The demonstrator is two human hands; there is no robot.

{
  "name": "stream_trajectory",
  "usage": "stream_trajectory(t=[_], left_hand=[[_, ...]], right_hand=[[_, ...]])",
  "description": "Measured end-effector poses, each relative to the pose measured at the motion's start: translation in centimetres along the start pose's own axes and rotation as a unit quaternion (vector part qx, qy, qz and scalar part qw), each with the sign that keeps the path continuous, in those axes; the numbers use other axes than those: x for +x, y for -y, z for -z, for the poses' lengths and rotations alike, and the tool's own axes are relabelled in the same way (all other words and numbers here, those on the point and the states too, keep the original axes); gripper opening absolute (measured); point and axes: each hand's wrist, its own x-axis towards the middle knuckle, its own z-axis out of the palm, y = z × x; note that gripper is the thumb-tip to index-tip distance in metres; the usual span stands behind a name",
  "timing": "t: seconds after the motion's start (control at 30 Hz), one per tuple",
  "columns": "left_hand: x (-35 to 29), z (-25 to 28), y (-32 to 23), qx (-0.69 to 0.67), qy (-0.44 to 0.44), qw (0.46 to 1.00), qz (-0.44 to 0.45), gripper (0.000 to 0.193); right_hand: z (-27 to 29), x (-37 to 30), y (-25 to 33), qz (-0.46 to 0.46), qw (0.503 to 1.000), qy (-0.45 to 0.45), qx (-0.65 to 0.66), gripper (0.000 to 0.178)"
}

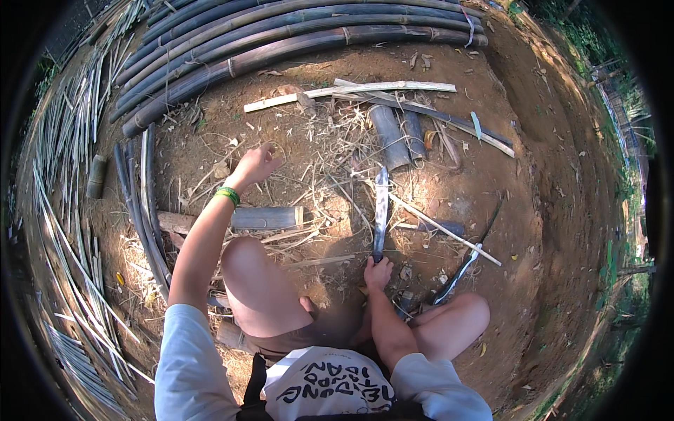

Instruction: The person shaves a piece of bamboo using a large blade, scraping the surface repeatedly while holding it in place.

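My right hand (378,274) is wrapped round the dark handle of a machete (381,210). Its long shiny blade points away from me, low over the ground. Farther out and to the left, my left hand (257,167) hovers above the littered earth with fingers loosely bent and apart, apparently holding nothing. Green bands (228,194) circle that wrist. Below the left hand lies a short thick bamboo section (267,218), its cut end toward the middle. A thin pale stick (449,232) slants across the ground just right of the blade.
Long dark bamboo poles (295,45) are stacked at the back. Many thin split strips (70,133) cover the left side. Bamboo pieces (390,137) and split slats (351,90) lie ahead. Beside my right knee is a long, dark, narrow object (458,275) with a shiny part.
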Motion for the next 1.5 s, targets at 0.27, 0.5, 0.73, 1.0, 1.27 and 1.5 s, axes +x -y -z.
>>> stream_trajectory(t=[0.27, 0.5, 0.73, 1.0, 1.27, 1.5], left_hand=[[16.6, -8.9, -5.7, 0.138, -0.107, 0.970, -0.169, 0.048], [28.2, -13.3, -8.7, 0.151, -0.135, 0.963, -0.179, 0.053], [30.0, -15.1, -8.3, 0.297, -0.043, 0.953, -0.033, 0.072], [26.0, -15.7, -7.0, 0.416, -0.146, 0.891, -0.111, 0.032], [25.3, -14.1, -5.2, 0.242, -0.038, 0.966, -0.084, 0.077], [25.6, -16.0, -7.7, 0.300, -0.105, 0.946, -0.064, 0.059]], right_hand=[[-1.3, 2.2, -2.0, 0.067, 0.998, 0.006, -0.008, 0.043], [0.7, 3.2, -1.2, 0.043, 0.997, 0.067, -0.006, 0.042], [0.7, 3.3, -1.5, 0.034, 0.997, 0.070, 0.013, 0.041], [0.6, 3.2, -1.5, 0.045, 0.998, 0.045, 0.017, 0.039], [-0.3, 2.8, -0.5, 0.034, 0.999, -0.035, -0.015, 0.043], [-0.2, 2.6, -0.6, 0.008, 0.999, 0.001, -0.039, 0.044]])
